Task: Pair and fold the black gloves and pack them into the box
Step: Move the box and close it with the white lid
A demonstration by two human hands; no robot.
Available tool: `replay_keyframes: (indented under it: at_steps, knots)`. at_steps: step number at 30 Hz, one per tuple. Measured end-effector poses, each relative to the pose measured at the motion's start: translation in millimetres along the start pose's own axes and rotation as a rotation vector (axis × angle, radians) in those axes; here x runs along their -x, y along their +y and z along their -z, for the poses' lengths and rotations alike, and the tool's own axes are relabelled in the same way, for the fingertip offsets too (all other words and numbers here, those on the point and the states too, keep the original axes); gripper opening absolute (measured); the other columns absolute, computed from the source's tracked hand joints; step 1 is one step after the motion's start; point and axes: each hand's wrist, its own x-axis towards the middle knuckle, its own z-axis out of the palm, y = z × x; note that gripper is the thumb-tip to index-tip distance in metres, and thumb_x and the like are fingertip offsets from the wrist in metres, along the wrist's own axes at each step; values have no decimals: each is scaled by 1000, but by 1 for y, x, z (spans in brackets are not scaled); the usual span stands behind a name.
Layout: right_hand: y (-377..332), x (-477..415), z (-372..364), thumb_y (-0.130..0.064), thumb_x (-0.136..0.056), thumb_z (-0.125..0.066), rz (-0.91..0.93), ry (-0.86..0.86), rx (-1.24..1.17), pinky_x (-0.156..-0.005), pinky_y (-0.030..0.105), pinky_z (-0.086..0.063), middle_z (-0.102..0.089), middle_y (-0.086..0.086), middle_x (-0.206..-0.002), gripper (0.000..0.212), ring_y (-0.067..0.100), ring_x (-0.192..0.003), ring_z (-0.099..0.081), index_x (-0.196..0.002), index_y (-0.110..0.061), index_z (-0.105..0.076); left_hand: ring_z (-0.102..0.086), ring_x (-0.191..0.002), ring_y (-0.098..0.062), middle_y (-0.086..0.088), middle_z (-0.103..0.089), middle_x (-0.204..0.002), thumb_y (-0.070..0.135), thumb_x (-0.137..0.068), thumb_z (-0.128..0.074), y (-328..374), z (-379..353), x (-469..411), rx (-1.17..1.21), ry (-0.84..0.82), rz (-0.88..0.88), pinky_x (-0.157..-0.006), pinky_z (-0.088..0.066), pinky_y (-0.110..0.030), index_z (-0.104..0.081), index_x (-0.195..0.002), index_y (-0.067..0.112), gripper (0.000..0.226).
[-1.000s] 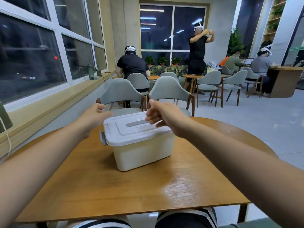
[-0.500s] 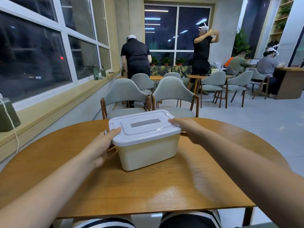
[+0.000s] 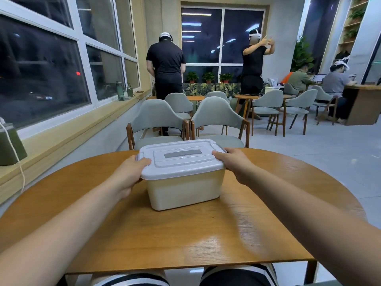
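Note:
A cream plastic box (image 3: 185, 190) with a white lid (image 3: 181, 159) sits closed in the middle of the round wooden table (image 3: 144, 234). My left hand (image 3: 132, 174) grips the lid's left edge, thumb on top. On the opposite side, my right hand (image 3: 233, 162) grips the lid's right edge by the grey latch. The lid hides the inside of the box. No black gloves are in view.
Two grey chairs (image 3: 156, 122) stand just beyond the table's far edge. A windowsill (image 3: 61, 139) runs along the left with a green object (image 3: 10, 145) and a cord. People stand and sit at tables farther back.
Both hands have come down from above the lid to its left and right edges and now grip them. The box has stayed in place on the table.

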Motion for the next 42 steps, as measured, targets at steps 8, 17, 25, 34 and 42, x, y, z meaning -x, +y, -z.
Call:
replay_keyframes:
  at_steps: [8, 17, 25, 34, 42]
  knots:
    - [-1, 6, -9, -39, -111, -53, 125, 107, 362, -64, 23, -46, -65, 2, -106, 40, 14, -93, -64, -141, -13, -59, -65, -124, -22, 0, -65, -143, 22, -109, -54, 11, 0, -16, -180, -17, -22, -115, -50, -47, -50, -155, 16, 46]
    - [6, 21, -9, -41, -109, -48, 156, 121, 342, -69, 28, -49, -63, -1, -111, 41, 14, -98, -62, -140, -15, -53, -57, -133, -19, 4, -54, -154, 31, -111, -58, 11, 2, -27, -149, 9, -23, -117, -42, -38, -54, -153, 17, 44]
    - [24, 35, -4, -95, -92, -27, 167, 75, 41, -125, 55, -38, -47, -8, -165, 93, 18, -150, -46, -162, -36, -43, -61, -130, -21, 6, -64, -140, 49, -116, -36, -4, 12, -19, 73, 77, -12, -110, -48, -38, -54, -153, 19, 51]
    - [75, 47, -1, -93, -95, -26, 78, -38, 215, -127, 43, -33, -56, -6, -159, 92, 15, -147, -51, -156, -31, -54, -60, -133, -26, -2, -69, -141, 27, -110, -56, -75, 17, -25, -462, 37, -113, -105, -43, -35, -70, -138, 19, 32]
    - [87, 39, -7, -59, -111, -41, 93, -93, 536, -118, 37, -37, -56, 1, -160, 60, 24, -146, -51, -157, -23, -54, -55, -141, -26, -1, -61, -153, 34, -106, -63, -88, 11, -26, -853, -77, -169, -114, -40, -34, -62, -150, 25, 45]
